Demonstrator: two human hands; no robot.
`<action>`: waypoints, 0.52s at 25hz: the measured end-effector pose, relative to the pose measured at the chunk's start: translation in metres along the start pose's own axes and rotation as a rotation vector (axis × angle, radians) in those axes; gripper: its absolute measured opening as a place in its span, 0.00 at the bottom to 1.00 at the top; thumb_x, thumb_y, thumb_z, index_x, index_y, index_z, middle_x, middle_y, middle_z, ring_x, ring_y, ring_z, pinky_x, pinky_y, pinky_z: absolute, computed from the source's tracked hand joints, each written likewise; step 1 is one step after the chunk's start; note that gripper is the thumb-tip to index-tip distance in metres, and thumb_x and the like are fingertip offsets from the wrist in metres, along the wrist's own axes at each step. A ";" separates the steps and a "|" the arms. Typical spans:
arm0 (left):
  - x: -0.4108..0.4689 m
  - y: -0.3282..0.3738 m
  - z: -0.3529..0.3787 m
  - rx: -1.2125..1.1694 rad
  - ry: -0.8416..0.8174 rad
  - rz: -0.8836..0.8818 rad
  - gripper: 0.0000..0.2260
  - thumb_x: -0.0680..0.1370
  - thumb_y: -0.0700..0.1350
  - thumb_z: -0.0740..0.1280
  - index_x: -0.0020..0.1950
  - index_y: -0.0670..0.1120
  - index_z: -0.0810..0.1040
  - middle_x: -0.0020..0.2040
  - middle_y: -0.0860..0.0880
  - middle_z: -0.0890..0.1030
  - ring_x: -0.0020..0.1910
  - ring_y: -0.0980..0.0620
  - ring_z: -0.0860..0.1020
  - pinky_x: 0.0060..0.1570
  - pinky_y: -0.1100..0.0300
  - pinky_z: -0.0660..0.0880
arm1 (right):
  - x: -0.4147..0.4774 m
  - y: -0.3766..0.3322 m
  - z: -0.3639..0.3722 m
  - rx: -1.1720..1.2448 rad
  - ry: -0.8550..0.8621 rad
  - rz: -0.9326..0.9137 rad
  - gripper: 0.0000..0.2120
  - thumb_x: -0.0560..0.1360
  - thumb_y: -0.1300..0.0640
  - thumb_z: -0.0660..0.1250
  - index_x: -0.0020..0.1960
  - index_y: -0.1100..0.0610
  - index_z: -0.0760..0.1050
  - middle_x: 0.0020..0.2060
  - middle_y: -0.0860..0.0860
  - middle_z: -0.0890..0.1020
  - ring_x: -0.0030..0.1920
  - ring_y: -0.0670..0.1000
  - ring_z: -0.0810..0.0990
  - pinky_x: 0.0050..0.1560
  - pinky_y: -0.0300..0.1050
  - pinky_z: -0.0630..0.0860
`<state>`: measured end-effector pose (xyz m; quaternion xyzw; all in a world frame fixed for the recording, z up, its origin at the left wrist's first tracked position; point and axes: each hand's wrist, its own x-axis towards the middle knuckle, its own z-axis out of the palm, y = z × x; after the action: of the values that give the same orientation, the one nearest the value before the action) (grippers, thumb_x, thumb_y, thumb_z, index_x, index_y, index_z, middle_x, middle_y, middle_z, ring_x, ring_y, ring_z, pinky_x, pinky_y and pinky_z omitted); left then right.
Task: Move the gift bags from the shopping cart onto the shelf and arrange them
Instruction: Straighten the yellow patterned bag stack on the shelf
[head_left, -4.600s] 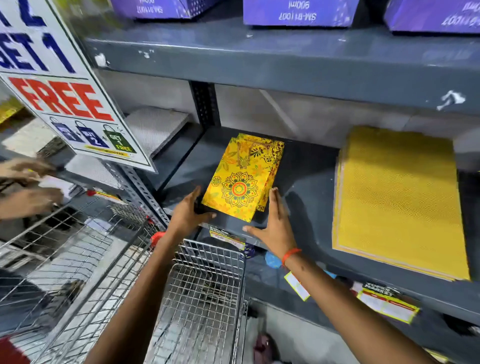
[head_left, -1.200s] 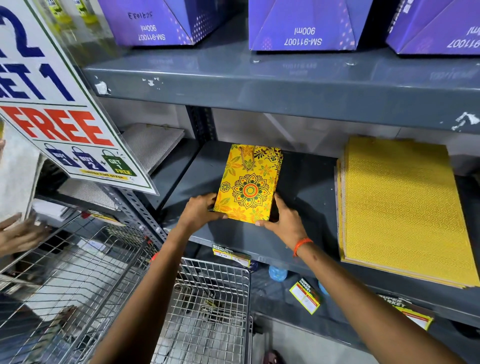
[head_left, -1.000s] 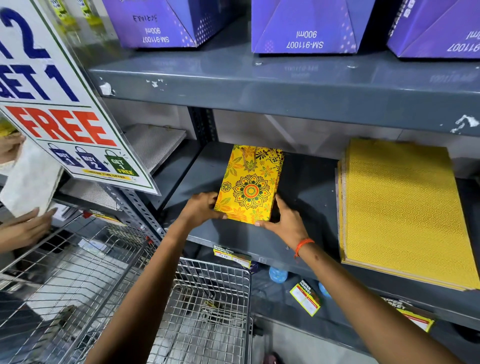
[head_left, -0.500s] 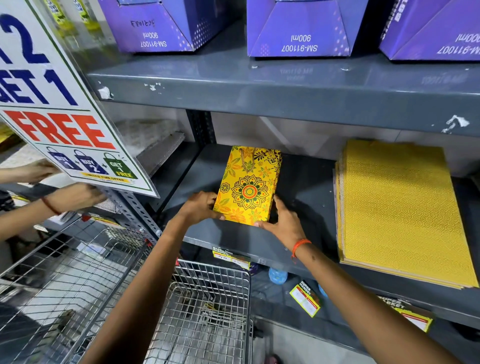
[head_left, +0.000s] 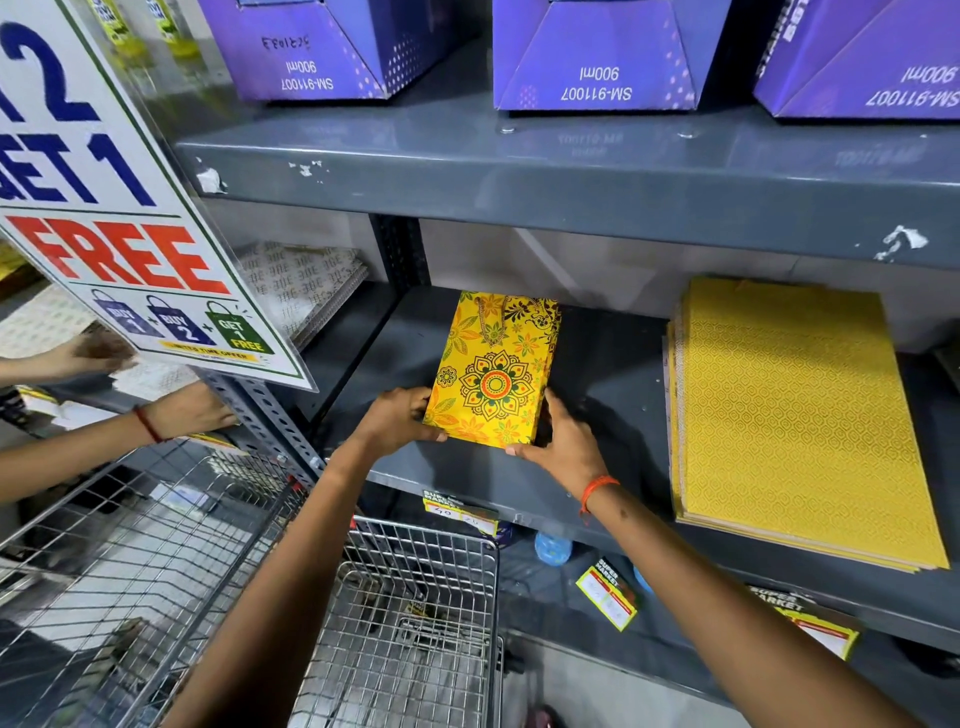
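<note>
A small stack of yellow gift bags (head_left: 496, 366) with a flower mandala print lies flat on the grey shelf (head_left: 467, 483), lengthwise toward the back. My left hand (head_left: 397, 418) grips its near left corner. My right hand (head_left: 558, 441) presses the near right corner, fingers along the stack's side. A larger pile of plain yellow patterned gift bags (head_left: 795, 421) lies flat to the right on the same shelf. The wire shopping cart (head_left: 415, 613) stands below my arms; I see no bags in the part that shows.
A "FREE" offer sign (head_left: 119, 223) hangs at the left. Purple boxes (head_left: 597, 52) sit on the upper shelf. Another person's hands (head_left: 176, 410) handle white patterned bags (head_left: 301, 286) in the left bay. Price tags (head_left: 460, 512) hang on the shelf edge.
The floral stack has been squared up and turned straight since the oldest frame; my hands stay at its near corners. The other person's hands moved in the left bay.
</note>
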<state>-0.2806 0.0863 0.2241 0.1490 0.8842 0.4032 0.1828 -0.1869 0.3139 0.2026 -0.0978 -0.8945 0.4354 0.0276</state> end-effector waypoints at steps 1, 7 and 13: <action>0.000 0.000 0.000 0.005 0.002 0.008 0.23 0.64 0.32 0.77 0.58 0.39 0.79 0.54 0.41 0.84 0.56 0.44 0.82 0.62 0.48 0.76 | 0.000 0.000 0.000 -0.007 -0.001 -0.004 0.48 0.63 0.50 0.78 0.75 0.55 0.55 0.64 0.57 0.77 0.63 0.58 0.77 0.59 0.47 0.74; -0.001 -0.003 0.000 0.037 0.018 0.018 0.22 0.64 0.33 0.77 0.57 0.39 0.78 0.54 0.41 0.84 0.55 0.46 0.82 0.61 0.47 0.76 | -0.001 -0.002 0.000 -0.020 -0.010 -0.007 0.49 0.63 0.50 0.78 0.75 0.54 0.54 0.63 0.57 0.78 0.62 0.58 0.77 0.57 0.46 0.74; 0.000 -0.003 0.000 0.049 0.021 0.028 0.22 0.64 0.33 0.77 0.57 0.40 0.79 0.54 0.42 0.84 0.55 0.45 0.82 0.61 0.48 0.76 | -0.003 -0.003 -0.002 -0.023 -0.017 0.007 0.47 0.64 0.51 0.77 0.75 0.55 0.55 0.63 0.57 0.78 0.62 0.59 0.77 0.60 0.49 0.74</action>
<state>-0.2805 0.0845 0.2220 0.1617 0.8935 0.3853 0.1642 -0.1845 0.3126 0.2062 -0.0975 -0.8992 0.4262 0.0173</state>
